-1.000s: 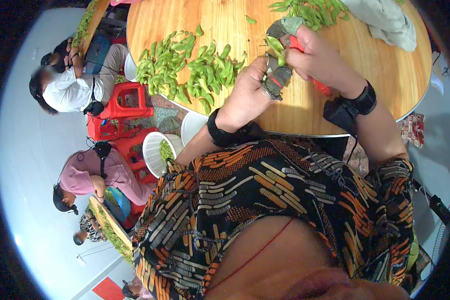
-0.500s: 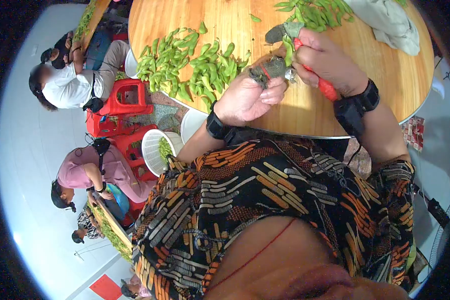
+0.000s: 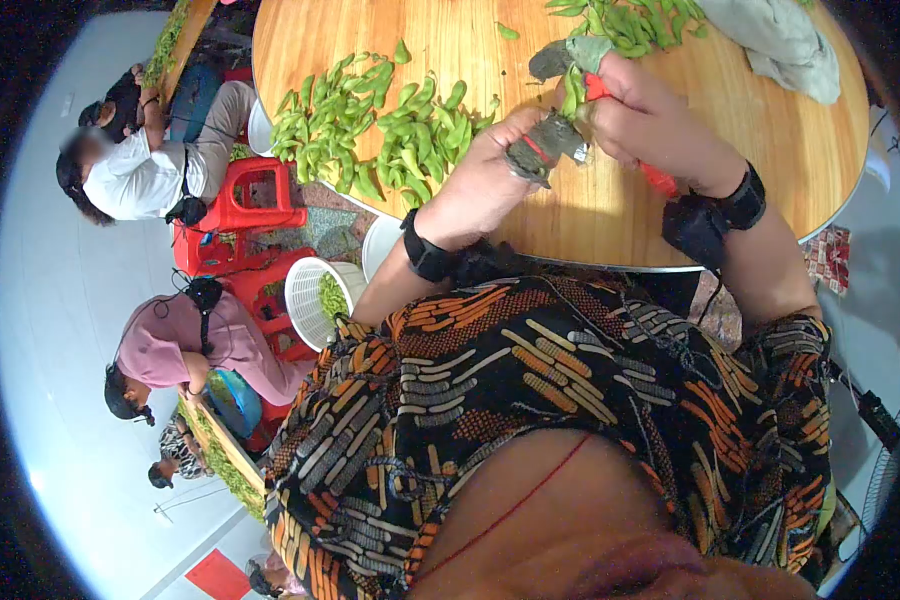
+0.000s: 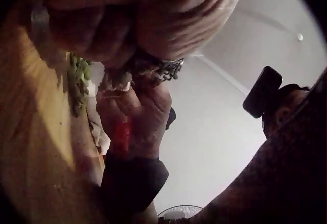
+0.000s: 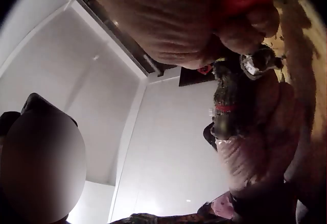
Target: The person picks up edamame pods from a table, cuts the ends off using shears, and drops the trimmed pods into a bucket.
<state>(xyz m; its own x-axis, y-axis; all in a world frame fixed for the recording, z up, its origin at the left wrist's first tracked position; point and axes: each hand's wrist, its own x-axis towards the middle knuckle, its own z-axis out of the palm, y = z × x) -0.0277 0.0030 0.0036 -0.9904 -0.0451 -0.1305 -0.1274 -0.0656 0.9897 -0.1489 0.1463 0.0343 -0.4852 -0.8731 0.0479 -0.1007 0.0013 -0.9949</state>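
Observation:
A green bean pod is between my two hands over the round wooden table. My left hand pinches its lower end; a grey cloth wrap with a red band covers the thumb. My right hand grips a red-handled tool, its working end mostly hidden by the fingers. A grey-green cloth wraps a finger of that hand. In the left wrist view the red handle crosses the right palm. The right wrist view shows the wrapped left thumb close under the right fingers.
Bean pods lie heaped left of my hands, with more pods at the far side. A pale cloth lies at the right. Below the table's left edge stands a white basket. Red stools and seated people are farther left.
My left hand turned over and back, its wrapped thumb moving over the pod. The right hand shifted slightly, keeping the red-handled tool. The pod now stands more upright between the hands.

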